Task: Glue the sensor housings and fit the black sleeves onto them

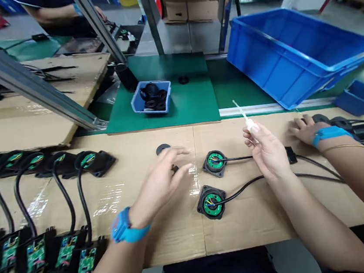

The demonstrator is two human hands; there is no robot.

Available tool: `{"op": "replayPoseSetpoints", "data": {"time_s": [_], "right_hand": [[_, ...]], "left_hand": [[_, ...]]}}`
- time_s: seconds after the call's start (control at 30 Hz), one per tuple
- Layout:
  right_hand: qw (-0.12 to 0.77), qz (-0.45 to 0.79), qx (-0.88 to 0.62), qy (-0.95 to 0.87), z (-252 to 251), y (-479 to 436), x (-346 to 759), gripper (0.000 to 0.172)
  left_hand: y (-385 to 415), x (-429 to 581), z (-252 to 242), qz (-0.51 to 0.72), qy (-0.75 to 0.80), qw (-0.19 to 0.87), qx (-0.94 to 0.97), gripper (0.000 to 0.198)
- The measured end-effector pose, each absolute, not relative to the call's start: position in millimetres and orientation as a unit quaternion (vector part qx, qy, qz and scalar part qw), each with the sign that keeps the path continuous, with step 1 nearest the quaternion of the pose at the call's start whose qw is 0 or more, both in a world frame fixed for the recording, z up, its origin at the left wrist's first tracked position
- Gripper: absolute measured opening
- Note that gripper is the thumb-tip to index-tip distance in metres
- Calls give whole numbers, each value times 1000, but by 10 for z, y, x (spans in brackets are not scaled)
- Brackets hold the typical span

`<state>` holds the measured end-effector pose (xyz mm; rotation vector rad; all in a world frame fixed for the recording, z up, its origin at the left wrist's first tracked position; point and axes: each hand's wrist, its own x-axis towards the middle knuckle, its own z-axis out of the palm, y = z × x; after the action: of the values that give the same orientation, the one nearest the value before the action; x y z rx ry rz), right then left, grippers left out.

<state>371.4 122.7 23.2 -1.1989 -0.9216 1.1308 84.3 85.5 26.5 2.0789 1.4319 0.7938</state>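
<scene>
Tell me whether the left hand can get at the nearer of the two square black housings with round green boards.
Probably yes: the left hand is up and left of the nearer housing, and only cardboard shows between them; the right hand is off to the right.

Left forearm [117, 262]: bare, enters bottom left, angled up toward center
Left wrist [138, 218]: roughly in line with forearm, slight bend at most
Left hand [159, 185]: back showing, fingers loosely stretched to the right, thumb apart from them, no firm grip
Right forearm [315, 213]: bare, comes from lower right, slants up and left
Right hand [265, 146]: raised higher in view than left, turned inward, thumb and fingers pinched, other fingers curled
Spacing: hands well apart
</scene>
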Motion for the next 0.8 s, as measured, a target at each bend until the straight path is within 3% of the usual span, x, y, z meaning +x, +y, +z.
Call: {"op": "replayPoseSetpoints", "data": {"time_s": [0.17,0.37,0.53,0.6,0.73,0.8], "right_hand": [[519,460,-514,-504,136,1659,3567,48],[437,408,-534,-598,29,2470,3179,32],[405,356,-545,-642,52,2807,2959,29],[413,336,-542,-650,109,2824,2938,35],[460,285,-521,-660,311,2419,3134,64],[469,265,-504,-674,440,1993,3319,59]], "left_hand": [[684,379,71,237,569,171,769,32],[644,389,-56,254,548,187,775,17],[593,468,10,281,560,184,757,9],[555,499,41,305,574,180,739,10],[371,640,139,353,542,239,724,24],[277,730,180,364,492,300,732,32]]}}
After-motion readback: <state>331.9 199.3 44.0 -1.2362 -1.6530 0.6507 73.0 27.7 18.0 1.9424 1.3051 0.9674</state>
